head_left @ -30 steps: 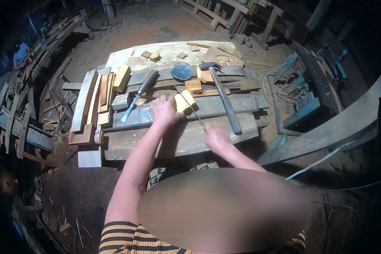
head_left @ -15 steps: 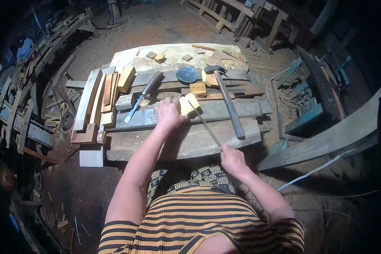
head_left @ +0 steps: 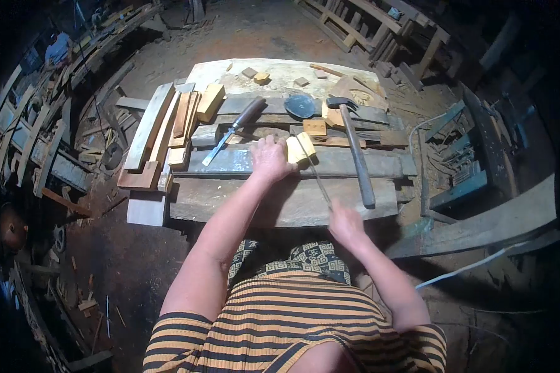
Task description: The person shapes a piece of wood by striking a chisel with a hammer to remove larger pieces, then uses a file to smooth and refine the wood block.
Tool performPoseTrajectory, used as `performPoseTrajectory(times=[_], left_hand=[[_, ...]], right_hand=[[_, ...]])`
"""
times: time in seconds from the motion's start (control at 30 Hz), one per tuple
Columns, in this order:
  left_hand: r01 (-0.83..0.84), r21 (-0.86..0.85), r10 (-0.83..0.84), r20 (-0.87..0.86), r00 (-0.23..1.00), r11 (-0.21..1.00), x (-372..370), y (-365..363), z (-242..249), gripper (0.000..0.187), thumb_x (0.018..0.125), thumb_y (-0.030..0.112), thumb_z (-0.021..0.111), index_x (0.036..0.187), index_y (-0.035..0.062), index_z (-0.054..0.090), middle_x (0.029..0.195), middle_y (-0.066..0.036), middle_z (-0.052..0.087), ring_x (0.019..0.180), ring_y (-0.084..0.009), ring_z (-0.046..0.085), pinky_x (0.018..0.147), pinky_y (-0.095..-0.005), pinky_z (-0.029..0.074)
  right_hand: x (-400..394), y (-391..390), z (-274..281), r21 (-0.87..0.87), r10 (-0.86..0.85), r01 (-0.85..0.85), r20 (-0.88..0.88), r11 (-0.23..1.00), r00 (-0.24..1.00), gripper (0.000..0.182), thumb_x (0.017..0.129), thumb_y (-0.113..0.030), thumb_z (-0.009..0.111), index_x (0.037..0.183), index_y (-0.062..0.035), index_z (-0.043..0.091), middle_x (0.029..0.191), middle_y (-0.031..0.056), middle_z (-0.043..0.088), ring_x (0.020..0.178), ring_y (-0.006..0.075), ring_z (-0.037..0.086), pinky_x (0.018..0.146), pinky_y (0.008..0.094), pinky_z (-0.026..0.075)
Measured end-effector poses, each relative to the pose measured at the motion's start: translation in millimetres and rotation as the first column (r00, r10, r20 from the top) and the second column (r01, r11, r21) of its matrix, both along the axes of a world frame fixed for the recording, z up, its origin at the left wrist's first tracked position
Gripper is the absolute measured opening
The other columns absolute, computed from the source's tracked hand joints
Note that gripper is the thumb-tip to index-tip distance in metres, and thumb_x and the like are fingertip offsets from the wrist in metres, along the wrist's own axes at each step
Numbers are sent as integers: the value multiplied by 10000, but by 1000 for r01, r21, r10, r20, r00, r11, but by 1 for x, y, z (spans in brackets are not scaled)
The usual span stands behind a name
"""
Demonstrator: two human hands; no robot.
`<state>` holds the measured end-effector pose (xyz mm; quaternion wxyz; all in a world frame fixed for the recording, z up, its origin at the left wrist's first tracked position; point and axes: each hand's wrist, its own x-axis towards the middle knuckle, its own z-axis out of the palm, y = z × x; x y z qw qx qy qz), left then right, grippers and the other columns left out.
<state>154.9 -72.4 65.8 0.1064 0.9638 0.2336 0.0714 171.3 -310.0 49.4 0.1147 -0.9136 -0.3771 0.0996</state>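
My left hand (head_left: 271, 158) is closed on the left end of a small yellow wood block (head_left: 302, 148), pressing it on the plank bench (head_left: 361, 208). A long thin file (head_left: 320, 181) lies slantwise over the block's top. Its near end is in my right hand (head_left: 346, 225), whose fingers are wrapped round it, a little blurred. A chisel (head_left: 235, 129) with a dark handle rests to the left of my left hand. On the right lies a claw hammer (head_left: 355, 155), its head pointing away. Behind the block is a small orange wood piece (head_left: 315, 127) with holes.
Long wood strips (head_left: 149, 127) are stacked at the bench's left end. A round dark dish (head_left: 300, 106) and small wood pieces (head_left: 262, 78) sit farther back. A curved board (head_left: 491, 221) stands at the right. A person (head_left: 57, 48) is at the far left.
The whole view has shifted, so the bench appears farther right. My right hand has moved slightly along the file's line, and the file still crosses the block. My left hand keeps its grip.
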Motion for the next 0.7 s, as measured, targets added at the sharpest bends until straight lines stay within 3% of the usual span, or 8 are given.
performPoseTrajectory(times=[0.1, 0.17, 0.3, 0.4, 0.43, 0.6, 0.7], left_hand=[[9, 1, -9, 14, 1000, 1000, -1, 0, 1, 615, 593, 438, 720, 1085, 102, 566, 1023, -137, 527, 1014, -304, 492, 851, -463, 371], [7, -3, -7, 15, 1000, 1000, -2, 0, 0, 620, 589, 440, 720, 1087, 104, 568, 1022, -135, 528, 1015, -303, 493, 852, -458, 372], [-2, 10, 1, 47, 999, 1000, -2, -1, -1, 627, 579, 440, 724, 1089, 108, 571, 1020, -131, 532, 1022, -304, 497, 863, -448, 374], [-8, 17, 8, 20, 1000, 1000, -1, -1, -1, 629, 575, 439, 728, 1088, 110, 573, 1024, -132, 534, 1031, -305, 498, 877, -446, 372], [-12, -8, 12, 19, 1000, 1000, -1, -1, 0, 631, 576, 444, 729, 1088, 110, 572, 1032, -135, 535, 1039, -303, 496, 880, -451, 372], [-19, -13, 20, 30, 999, 1000, -1, 2, -1, 627, 577, 449, 733, 1080, 111, 573, 1034, -135, 533, 1042, -304, 491, 874, -455, 375], [-6, -18, 6, 25, 1000, 1000, -2, 2, -1, 631, 575, 449, 736, 1084, 112, 574, 1036, -134, 532, 1041, -305, 490, 874, -457, 374]], right_hand=[[-5, -20, 2, 35, -1, 2, -5, 999, 1000, 178, 839, -118, 414, 951, -14, 505, 810, 264, 621, 738, 432, 615, 671, 533, 473], [9, 5, 16, -23, -10, 10, 0, 1000, 1000, 178, 837, -117, 417, 949, -19, 514, 815, 266, 621, 757, 429, 616, 688, 527, 475], [49, 89, 1, 87, -5, -2, 69, 996, 998, 181, 833, -102, 418, 938, -3, 527, 831, 247, 633, 797, 419, 621, 714, 517, 475], [52, 102, 2, 93, -28, 22, 62, 995, 998, 187, 837, -105, 416, 944, 0, 526, 833, 242, 637, 810, 415, 623, 717, 515, 474], [47, 89, 4, 143, -17, 11, 40, 990, 999, 184, 842, -114, 418, 942, -1, 524, 811, 246, 632, 790, 417, 621, 711, 522, 471], [-4, -13, -8, 16, -4, 4, -19, 1000, 1000, 156, 848, -152, 469, 930, -23, 495, 761, 245, 614, 732, 427, 606, 674, 548, 455], [-2, -11, 3, 80, 23, -25, 25, 996, 999, 155, 838, -141, 468, 931, -20, 498, 770, 249, 611, 737, 425, 607, 665, 539, 462]])
